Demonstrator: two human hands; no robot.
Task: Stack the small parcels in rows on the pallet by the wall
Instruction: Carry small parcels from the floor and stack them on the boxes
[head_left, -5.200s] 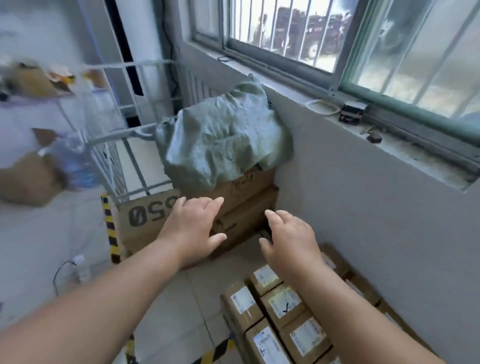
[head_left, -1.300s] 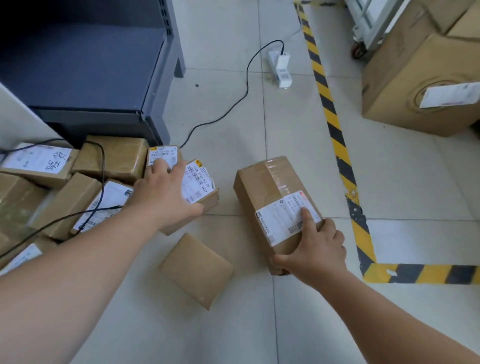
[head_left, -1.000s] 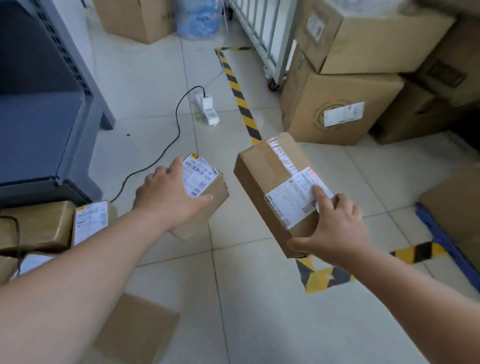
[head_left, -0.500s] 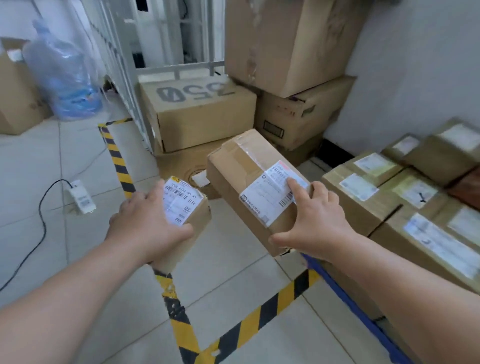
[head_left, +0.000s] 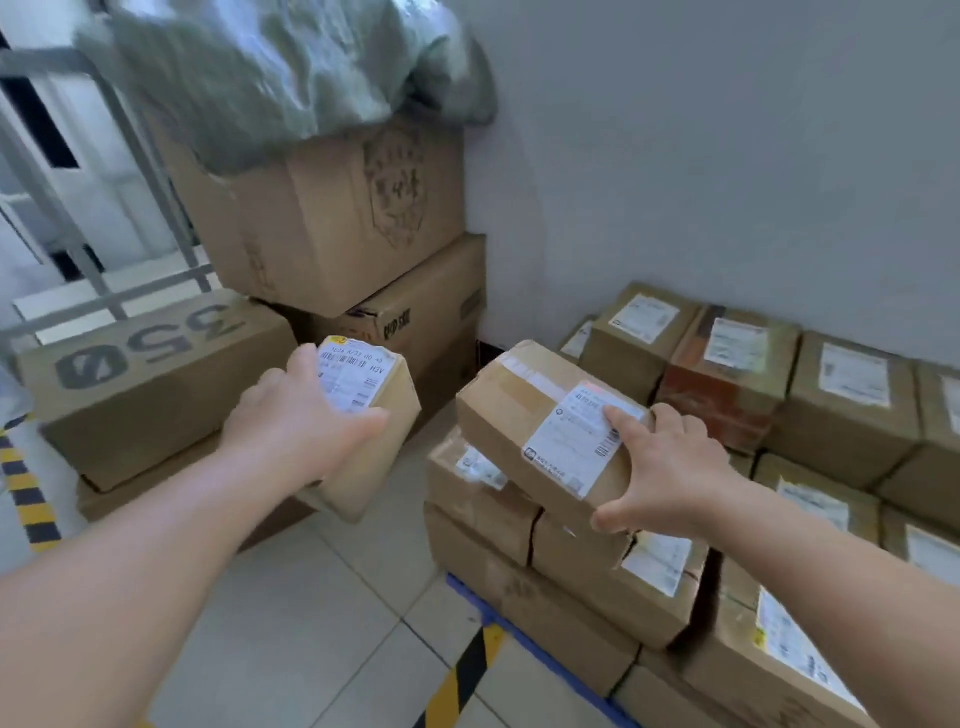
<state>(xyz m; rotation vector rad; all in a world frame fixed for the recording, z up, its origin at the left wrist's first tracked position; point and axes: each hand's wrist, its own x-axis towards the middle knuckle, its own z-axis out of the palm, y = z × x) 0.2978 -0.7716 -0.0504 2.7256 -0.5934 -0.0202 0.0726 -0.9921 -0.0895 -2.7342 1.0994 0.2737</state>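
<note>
My left hand (head_left: 296, 423) grips a small brown parcel (head_left: 382, 441) with a white label on top, held in the air left of the pallet stack. My right hand (head_left: 670, 473) holds a longer taped parcel (head_left: 524, 410) with a white label, tilted, over the near left corner of the stacked parcels (head_left: 841, 405). Those parcels lie in rows, two or more layers high, against the grey wall. The blue pallet edge (head_left: 524, 642) shows under them on the floor.
Large cartons (head_left: 332, 223) are piled in the corner, topped by a grey-green sack (head_left: 291, 67). A long box marked 350 (head_left: 150, 374) lies to the left. A metal cage (head_left: 78, 218) stands behind. Yellow-black floor tape (head_left: 467, 670) runs beside the pallet.
I picked up both parcels from the floor pile and turned right with them. Both are now closer to the pallet stack, the right one over its corner.
</note>
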